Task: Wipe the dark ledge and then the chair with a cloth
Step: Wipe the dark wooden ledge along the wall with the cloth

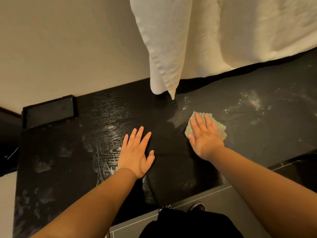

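A plain cream wall [68,48] rises behind a broad, dark wood-grain ledge [60,143] that fills the middle of the view from left to right. The ledge's black surface carries pale dusty smears and blotchy prints on its left part, streaky wet-looking marks near the centre, and a scatter of whitish specks toward the far right. A cleaner, darker patch lies between the two hands. A heavy off-white textured curtain [223,31] hangs over the back of the ledge, one folded edge coming down to a point that meets or nearly meets the surface. At the back left corner a shallow black rectangular tray [49,111] sits against the wall. Below the near edge of the ledge, grey floor tiles [214,198] show, with the toe of a shoe [198,206] and dark clothing at the bottom.

The left hand [137,153] lies flat, palm down, on the ledge, fingers straight and slightly spread, holding nothing. The right hand [205,134] also lies flat with fingers extended and fanned, pressing down on a small, crumpled grey-green cloth [220,128]; the fingers do not curl around it. The cloth rests on the ledge right of centre, beneath the right palm and fingers, its ragged edges showing beyond the fingertips and to the right. The chair is out of view.
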`<action>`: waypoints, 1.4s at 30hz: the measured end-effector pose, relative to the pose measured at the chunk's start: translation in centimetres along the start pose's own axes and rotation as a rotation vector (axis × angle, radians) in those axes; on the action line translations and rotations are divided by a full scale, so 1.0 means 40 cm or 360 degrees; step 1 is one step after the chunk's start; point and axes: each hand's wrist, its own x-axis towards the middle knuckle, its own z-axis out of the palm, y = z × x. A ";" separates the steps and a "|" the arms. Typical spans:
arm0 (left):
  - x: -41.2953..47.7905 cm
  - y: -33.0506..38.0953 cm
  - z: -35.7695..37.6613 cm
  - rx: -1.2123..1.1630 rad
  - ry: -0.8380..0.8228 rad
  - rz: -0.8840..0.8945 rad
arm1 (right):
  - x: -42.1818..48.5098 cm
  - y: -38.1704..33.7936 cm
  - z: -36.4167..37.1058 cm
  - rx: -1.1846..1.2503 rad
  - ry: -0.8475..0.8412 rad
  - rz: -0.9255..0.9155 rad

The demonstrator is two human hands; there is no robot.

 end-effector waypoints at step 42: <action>0.092 0.049 -0.003 -0.0059 0.0026 -0.0359 | 0.139 -0.037 -0.047 0.0217 0.0153 -0.0236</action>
